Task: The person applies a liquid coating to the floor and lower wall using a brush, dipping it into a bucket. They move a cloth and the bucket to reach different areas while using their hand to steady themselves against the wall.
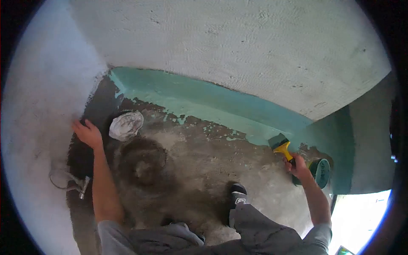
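My right hand [298, 165] is closed round the dark grip of a paintbrush [282, 148] with a yellow handle and wide, green-coated bristles. The bristle end lies over the edge of the wet green coating [204, 106], which covers the floor margin and the foot of the wall. Just right of that hand stands a bucket [322, 173] with green inside it, partly hidden by my forearm. On the other side, my left hand [88, 134] is held out with fingers apart at the dark lower band of the left wall, holding nothing.
A white crumpled cover [126, 126] sits on the bare concrete floor [199, 159] near the left corner. A metal tap [84, 187] sticks out of the left wall. My slippered foot [238, 194] stands mid-floor. Bright light comes through an opening [359, 216] at lower right.
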`<state>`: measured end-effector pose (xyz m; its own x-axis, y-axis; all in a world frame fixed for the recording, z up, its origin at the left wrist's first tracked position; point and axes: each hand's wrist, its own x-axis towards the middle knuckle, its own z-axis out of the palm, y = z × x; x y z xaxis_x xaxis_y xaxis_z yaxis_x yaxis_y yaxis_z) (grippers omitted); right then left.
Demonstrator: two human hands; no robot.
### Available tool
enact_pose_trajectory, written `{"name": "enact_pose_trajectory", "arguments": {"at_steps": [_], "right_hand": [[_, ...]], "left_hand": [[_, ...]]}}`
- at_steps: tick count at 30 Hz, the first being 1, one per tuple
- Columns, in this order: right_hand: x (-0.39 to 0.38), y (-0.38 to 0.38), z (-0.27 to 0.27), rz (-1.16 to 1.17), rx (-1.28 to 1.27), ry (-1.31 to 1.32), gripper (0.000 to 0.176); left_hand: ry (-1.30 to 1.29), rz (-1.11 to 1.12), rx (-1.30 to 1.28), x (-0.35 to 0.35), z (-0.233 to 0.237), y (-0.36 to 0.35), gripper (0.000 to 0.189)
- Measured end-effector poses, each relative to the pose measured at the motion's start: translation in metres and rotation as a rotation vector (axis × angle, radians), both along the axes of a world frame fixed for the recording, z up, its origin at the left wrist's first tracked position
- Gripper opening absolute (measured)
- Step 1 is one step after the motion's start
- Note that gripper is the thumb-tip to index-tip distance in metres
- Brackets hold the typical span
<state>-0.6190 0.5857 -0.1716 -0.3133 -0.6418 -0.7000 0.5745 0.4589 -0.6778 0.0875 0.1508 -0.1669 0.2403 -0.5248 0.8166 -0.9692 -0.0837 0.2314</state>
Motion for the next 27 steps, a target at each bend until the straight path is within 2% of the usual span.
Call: {"name": "enact_pose_trajectory", "arguments": {"at_steps": [1, 5, 8, 11, 13, 15, 19, 22, 27], "right_hand": [[0.009, 0.013, 0.009, -0.003, -0.004, 0.027, 0.033], [0.060, 0.039, 0.025, -0.065, -0.042, 0.220, 0.022], [0.071, 0.029, 0.000, 0.134, 0.068, 0.583, 0.023], [0.080, -0.013, -0.006, 0.366, 0.204, 0.947, 0.032], [0.067, -0.039, -0.035, 0.613, 0.088, 1.386, 0.034], [0.077, -0.082, -0.037, 0.690, -0.038, 1.441, 0.033], [0.111, -0.158, -0.045, 0.973, -0.062, 1.640, 0.042], [0.131, -0.208, -0.054, 1.142, -0.173, 1.692, 0.039], [0.141, -0.242, -0.080, 1.265, -0.161, 1.696, 0.043]], "left_hand": [[0.013, 0.012, 0.032, -0.003, -0.012, 0.005, 0.044], [0.031, 0.031, 0.113, 0.016, -0.039, -0.005, 0.044], [0.151, 0.021, 0.172, 0.017, -0.047, 0.000, 0.043], [0.133, -0.027, 0.244, 0.020, -0.055, 0.003, 0.043], [0.106, -0.116, 0.299, 0.027, -0.067, -0.004, 0.043], [0.097, -0.168, 0.341, 0.027, -0.067, -0.005, 0.043], [0.082, -0.213, 0.384, 0.027, -0.057, 0.000, 0.042], [0.077, -0.248, 0.406, 0.045, -0.053, 0.005, 0.041], [0.077, -0.222, 0.529, 0.089, -0.053, 0.023, 0.039]]}}
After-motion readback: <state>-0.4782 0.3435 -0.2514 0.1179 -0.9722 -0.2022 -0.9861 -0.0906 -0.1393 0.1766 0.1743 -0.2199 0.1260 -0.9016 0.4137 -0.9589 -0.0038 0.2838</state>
